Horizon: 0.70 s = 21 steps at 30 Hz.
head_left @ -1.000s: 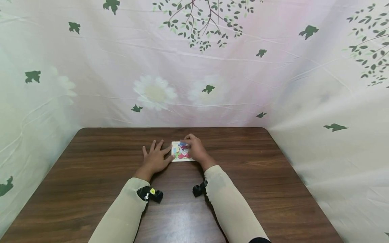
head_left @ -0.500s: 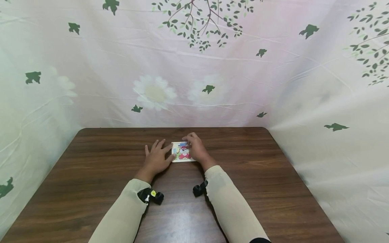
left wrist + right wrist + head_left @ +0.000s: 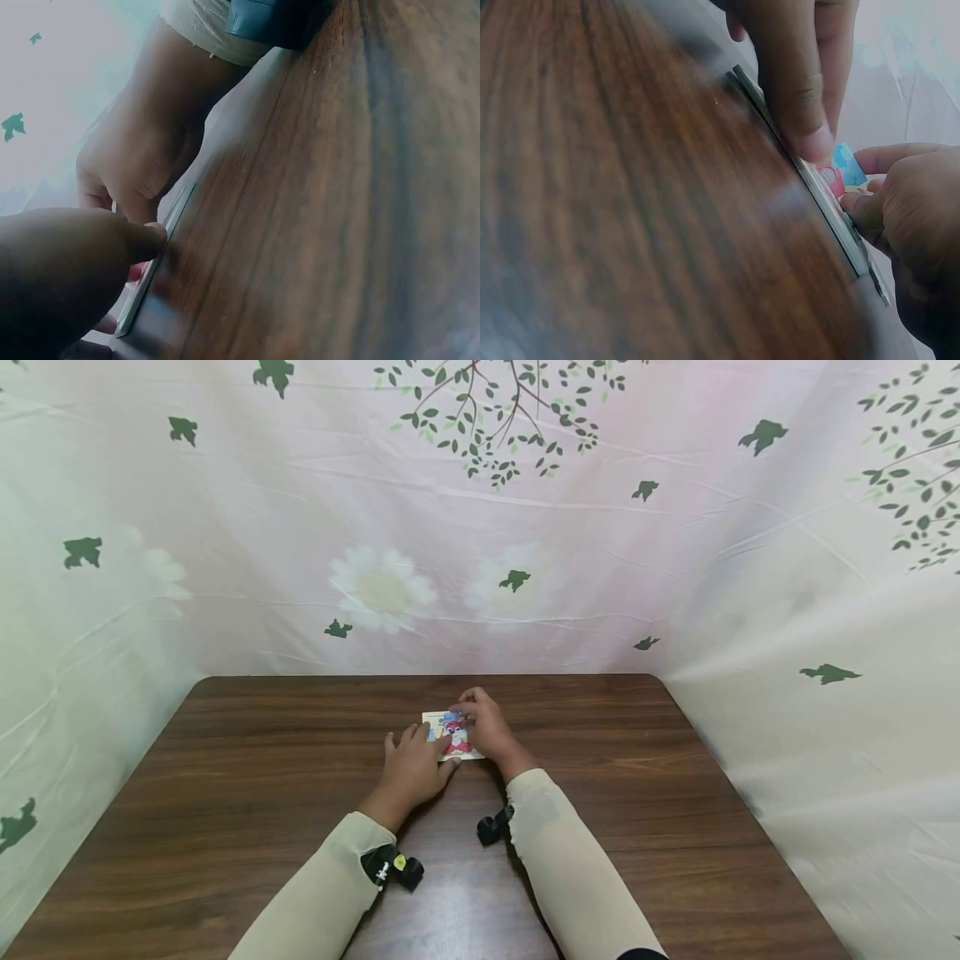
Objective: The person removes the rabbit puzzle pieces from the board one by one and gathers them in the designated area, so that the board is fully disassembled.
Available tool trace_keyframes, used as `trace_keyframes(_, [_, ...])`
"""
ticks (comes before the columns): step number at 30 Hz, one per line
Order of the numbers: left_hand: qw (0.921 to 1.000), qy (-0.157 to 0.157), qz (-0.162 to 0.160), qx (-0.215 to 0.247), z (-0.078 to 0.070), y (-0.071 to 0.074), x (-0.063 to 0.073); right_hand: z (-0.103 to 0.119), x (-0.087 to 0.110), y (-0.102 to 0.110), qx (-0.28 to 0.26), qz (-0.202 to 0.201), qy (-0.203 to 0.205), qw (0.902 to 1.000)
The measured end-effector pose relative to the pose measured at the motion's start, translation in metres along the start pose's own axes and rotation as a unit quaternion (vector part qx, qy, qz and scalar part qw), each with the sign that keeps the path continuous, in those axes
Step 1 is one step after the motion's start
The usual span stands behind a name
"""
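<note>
Now the left hand [image 3: 412, 770] has shifted from the left edge of the picture board [image 3: 432, 717], lying toward the far side of the table [image 3: 600, 777], to its near side, fingers loosely extended, likely steadying it better while the right hand [image 3: 489, 728] pinches a tilted blue piece [image 3: 848, 163].

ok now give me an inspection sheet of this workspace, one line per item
surface: dark wood table, glossy near the front
job's things: thin board with cartoon-animal picture, lying flat; raised piece showing blue
clutter: nothing seen
hands: left hand rests at the board, thumb at its near edge; right hand pinches the raised piece
cables: dark line along the right sleeve, cable or shadow unclear
surroundings: pale cloth backdrop with birds, leaves, flowers
</note>
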<state>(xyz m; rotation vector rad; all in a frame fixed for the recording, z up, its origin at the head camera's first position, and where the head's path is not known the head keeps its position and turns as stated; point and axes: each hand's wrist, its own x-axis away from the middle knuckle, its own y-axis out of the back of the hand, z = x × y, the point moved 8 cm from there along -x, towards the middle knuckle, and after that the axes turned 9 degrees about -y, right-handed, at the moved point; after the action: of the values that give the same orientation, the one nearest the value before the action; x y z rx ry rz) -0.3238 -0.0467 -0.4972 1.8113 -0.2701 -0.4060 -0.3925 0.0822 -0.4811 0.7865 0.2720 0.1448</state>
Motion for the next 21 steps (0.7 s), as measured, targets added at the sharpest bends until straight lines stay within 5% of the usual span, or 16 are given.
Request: trace_keyframes(21, [1.0, 0.004, 0.001, 0.006, 0.0009, -0.0032, -0.0003, 0.0005, -0.0018, -0.0046, 0.037, 0.02, 0.008, 0.9991])
